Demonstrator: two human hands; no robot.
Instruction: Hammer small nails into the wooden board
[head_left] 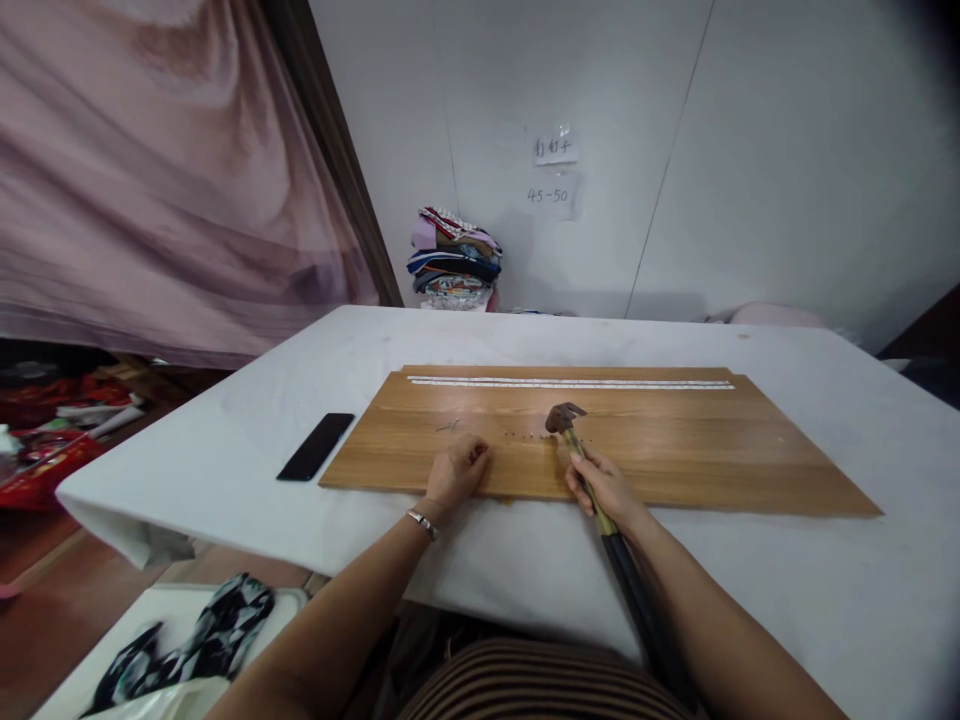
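My right hand (606,487) grips a claw hammer (625,568) partway up its yellow and black handle, with the rusty head raised toward the middle of a wooden board (697,440). My left hand (456,470) rests at the board's near edge, fingers curled and thumb pressed in. Whatever those fingers may hold is too small to make out. Just beyond my left hand lie a few loose nails (448,426). Several small dark and shiny points, apparently nail heads (529,435), run in a row across the board, partly behind the hammer.
White measuring-like strips (570,383) lie along the board's far side. A black phone (316,447) is left of the board on the white-covered table (225,470). Folded clothes (454,262) are stacked by the wall. A patterned cloth (217,630) lies on a seat at lower left.
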